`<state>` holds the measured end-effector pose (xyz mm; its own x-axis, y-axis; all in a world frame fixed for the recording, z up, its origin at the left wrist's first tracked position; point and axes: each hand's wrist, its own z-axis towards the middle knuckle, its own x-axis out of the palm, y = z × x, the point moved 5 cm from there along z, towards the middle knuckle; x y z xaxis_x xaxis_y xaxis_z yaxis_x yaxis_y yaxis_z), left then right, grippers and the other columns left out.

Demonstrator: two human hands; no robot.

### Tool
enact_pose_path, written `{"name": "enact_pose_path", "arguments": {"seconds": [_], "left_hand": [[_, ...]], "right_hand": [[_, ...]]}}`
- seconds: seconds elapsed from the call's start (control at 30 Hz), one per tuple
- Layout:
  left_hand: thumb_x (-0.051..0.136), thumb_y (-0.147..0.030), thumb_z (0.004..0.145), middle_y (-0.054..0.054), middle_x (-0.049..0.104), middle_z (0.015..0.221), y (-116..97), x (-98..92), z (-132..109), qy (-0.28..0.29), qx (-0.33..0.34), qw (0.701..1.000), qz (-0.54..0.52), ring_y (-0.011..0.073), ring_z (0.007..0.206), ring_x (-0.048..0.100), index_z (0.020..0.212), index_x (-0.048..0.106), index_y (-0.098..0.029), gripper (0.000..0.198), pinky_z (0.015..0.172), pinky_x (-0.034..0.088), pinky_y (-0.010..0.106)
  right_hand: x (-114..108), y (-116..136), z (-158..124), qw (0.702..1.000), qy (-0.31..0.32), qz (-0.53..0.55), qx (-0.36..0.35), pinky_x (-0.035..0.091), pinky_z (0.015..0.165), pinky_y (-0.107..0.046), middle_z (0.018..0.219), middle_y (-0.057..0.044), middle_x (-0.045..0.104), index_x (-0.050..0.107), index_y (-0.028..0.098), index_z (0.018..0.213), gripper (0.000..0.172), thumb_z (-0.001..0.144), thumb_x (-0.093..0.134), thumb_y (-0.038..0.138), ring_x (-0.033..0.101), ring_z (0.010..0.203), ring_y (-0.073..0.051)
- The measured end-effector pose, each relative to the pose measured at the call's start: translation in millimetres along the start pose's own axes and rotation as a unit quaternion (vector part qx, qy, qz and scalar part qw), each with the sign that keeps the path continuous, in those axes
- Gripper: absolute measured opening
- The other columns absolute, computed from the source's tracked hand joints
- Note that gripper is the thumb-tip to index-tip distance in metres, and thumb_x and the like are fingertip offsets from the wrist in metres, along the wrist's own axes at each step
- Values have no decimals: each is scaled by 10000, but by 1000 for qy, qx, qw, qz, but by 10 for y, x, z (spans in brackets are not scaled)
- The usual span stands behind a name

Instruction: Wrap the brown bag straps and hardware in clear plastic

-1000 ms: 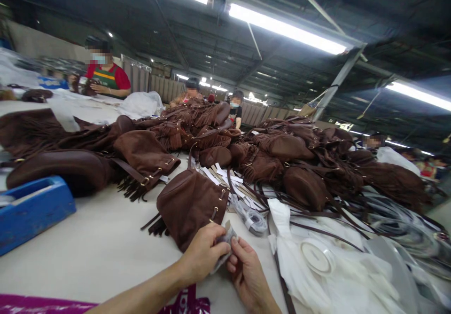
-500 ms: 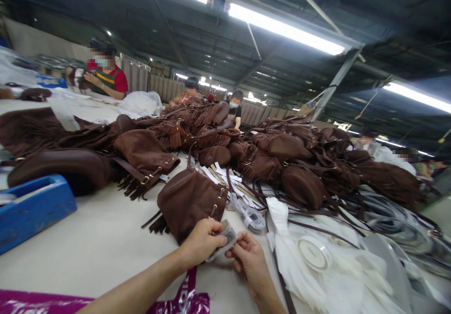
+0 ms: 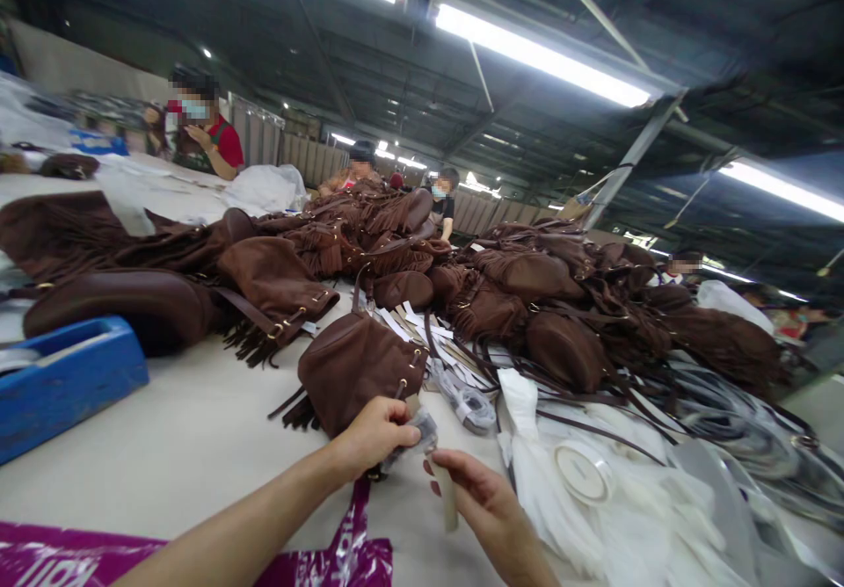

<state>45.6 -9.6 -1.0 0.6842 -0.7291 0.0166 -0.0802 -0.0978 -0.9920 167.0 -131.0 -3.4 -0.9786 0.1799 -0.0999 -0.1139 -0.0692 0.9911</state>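
My left hand (image 3: 374,433) is closed, thumb on top, on a small packet (image 3: 424,431) wrapped in clear, crinkled plastic; what is inside cannot be made out. To its right, my right hand (image 3: 484,495) pinches a pale, translucent strip (image 3: 447,501) that looks like tape and hangs down from the fingers. The strip's upper end is close to the packet; whether they touch is unclear. Just beyond my left hand lies a dark brown fringed drawstring bag (image 3: 362,363), its gold eyelets toward the right. A purple printed plastic bag (image 3: 343,561) lies under my left forearm.
A blue tape dispenser (image 3: 79,394) stands at left. Heaped brown bags (image 3: 488,306) span the table's far side. White tags (image 3: 402,328), a coiled grey cord (image 3: 468,407), white wrapping sheets (image 3: 646,517) and a tape roll (image 3: 584,473) lie right. Co-workers (image 3: 204,134) sit beyond.
My right hand has drawn slightly down and right, away from the packet, and the pale strip now shows in its fingers. My left hand still grips the packet.
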Motion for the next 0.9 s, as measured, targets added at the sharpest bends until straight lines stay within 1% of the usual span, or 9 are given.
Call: {"name": "enact_pose_path", "arguments": {"seconds": [0.07, 0.13, 0.2, 0.3, 0.47, 0.57, 0.67, 0.8, 0.9], "left_hand": [[645, -335, 566, -57, 441, 513, 6, 0, 1, -2, -6, 1000, 7, 81, 479, 337, 629, 546, -151, 219, 471, 203, 226], [647, -328, 561, -57, 439, 509, -6, -1, -6, -2, -5, 1000, 13, 81, 478, 339, 617, 544, -151, 213, 469, 201, 227], [640, -323, 560, -53, 451, 522, -26, -2, -20, 1, -8, 1000, 17, 82, 486, 351, 628, 567, -143, 206, 473, 209, 226], [633, -325, 557, -45, 469, 544, -53, -6, -39, 7, -19, 1000, 13, 85, 494, 367, 638, 582, -140, 209, 480, 222, 224], [605, -288, 561, -45, 469, 561, -47, -7, -16, 15, -3, 1000, 20, 90, 523, 376, 637, 553, -147, 169, 491, 245, 222], [591, -258, 571, -57, 439, 566, -18, 1, 13, 12, 20, 999, 35, 91, 536, 362, 657, 527, -154, 150, 493, 233, 222], [580, -229, 592, -56, 437, 580, -14, 18, 11, 10, 44, 996, 73, 99, 558, 384, 653, 515, -157, 114, 501, 237, 222], [564, -199, 637, -41, 456, 624, -108, 44, -56, 6, 108, 980, 169, 113, 609, 414, 630, 530, -152, 59, 529, 252, 224], [589, -202, 644, -29, 460, 647, -167, 40, -111, -11, 122, 963, 240, 121, 631, 422, 604, 519, -156, 93, 548, 243, 231]], "right_hand": [[-2, 22, 45, 992, -1, -102, -78, 499, 890, -327, 1012, -78, 716, 712, 227, 947, 168, 859, 609, 326, 656, 966, -229], [20, 57, 80, 975, -3, -176, -137, 498, 863, -277, 978, -61, 720, 703, 229, 909, 152, 881, 555, 251, 658, 936, -205], [49, 99, 106, 961, -7, -214, -174, 516, 781, -233, 932, -48, 717, 682, 226, 898, 157, 879, 527, 203, 664, 870, -185], [85, 155, 126, 952, -15, -232, -201, 524, 693, -200, 880, -37, 699, 652, 218, 890, 163, 879, 495, 174, 653, 787, -163], [119, 166, 131, 946, 1, -265, -184, 508, 617, -208, 783, -26, 663, 650, 211, 892, 213, 891, 441, 171, 621, 689, -153], [123, 231, 113, 925, -37, -324, -196, 458, 604, -236, 702, -17, 618, 686, 221, 897, 235, 886, 459, 161, 593, 642, -157], [145, 339, 106, 914, -77, -337, -212, 438, 636, -261, 726, -31, 583, 702, 231, 838, 229, 860, 489, 150, 581, 705, -178], [140, 403, 160, 933, -119, -293, -170, 430, 631, -274, 958, -83, 615, 659, 209, 695, 115, 799, 625, 243, 568, 795, -205], [138, 337, 230, 964, -106, -218, -108, 409, 608, -271, 1065, -92, 634, 572, 193, 634, 198, 790, 640, 294, 563, 750, -187]]}}
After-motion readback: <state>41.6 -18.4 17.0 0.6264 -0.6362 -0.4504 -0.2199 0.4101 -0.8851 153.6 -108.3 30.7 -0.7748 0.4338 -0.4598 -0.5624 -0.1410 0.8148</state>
